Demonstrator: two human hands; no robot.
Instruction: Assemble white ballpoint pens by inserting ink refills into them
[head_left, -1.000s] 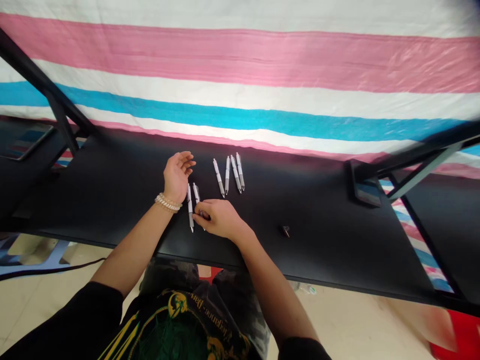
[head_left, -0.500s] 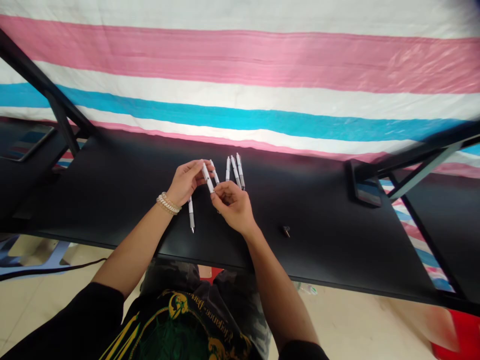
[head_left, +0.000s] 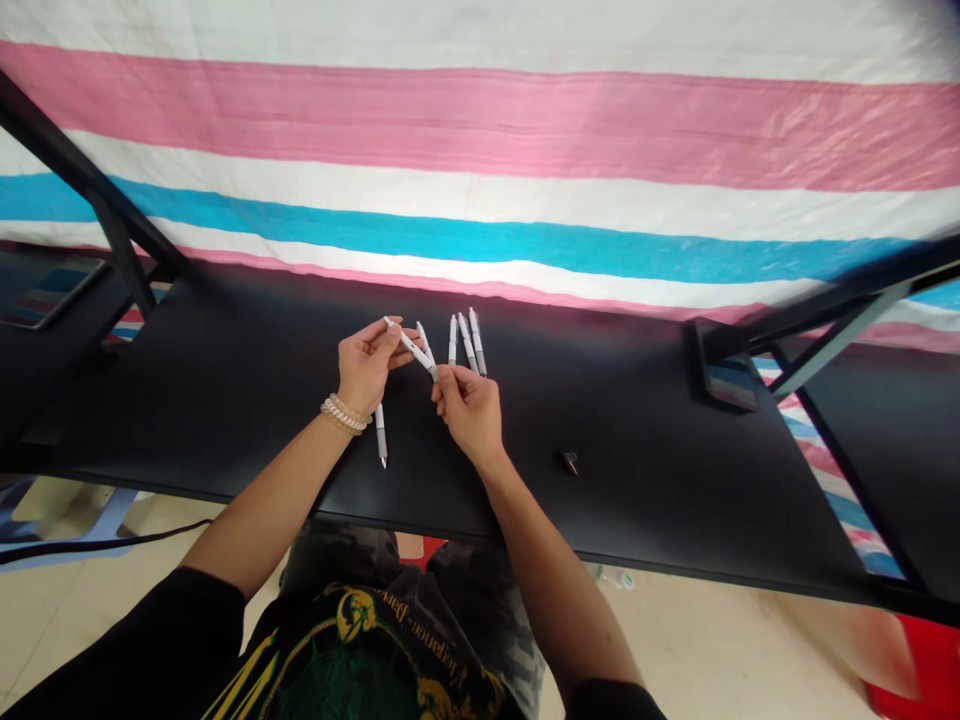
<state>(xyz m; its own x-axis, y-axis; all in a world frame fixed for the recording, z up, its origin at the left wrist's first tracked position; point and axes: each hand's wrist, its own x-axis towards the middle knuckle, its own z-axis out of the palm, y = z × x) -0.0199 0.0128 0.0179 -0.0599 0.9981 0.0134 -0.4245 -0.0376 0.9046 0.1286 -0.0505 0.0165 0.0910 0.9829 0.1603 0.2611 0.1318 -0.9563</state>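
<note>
A white pen (head_left: 415,350) slants between my two hands above the black table (head_left: 637,400). My left hand (head_left: 367,368), with a beaded bracelet at the wrist, pinches its upper end. The grey lower end is gripped by the fingers of my right hand (head_left: 470,405). Just behind the held pen is another white pen (head_left: 424,338), partly hidden. Three white-and-grey pens (head_left: 466,342) lie side by side beyond my right hand. One more pen (head_left: 381,436) rests below my left hand, its tip toward me.
A small dark object (head_left: 570,462) lies on the table to the right. Black metal supports stand at left (head_left: 120,230) and right (head_left: 840,310). Behind the table hangs a striped pink, white and blue sheet (head_left: 480,120).
The held pen has tilted further, its upper end moving left. My right hand has shifted slightly right along its lower end, and my left hand slightly left.
</note>
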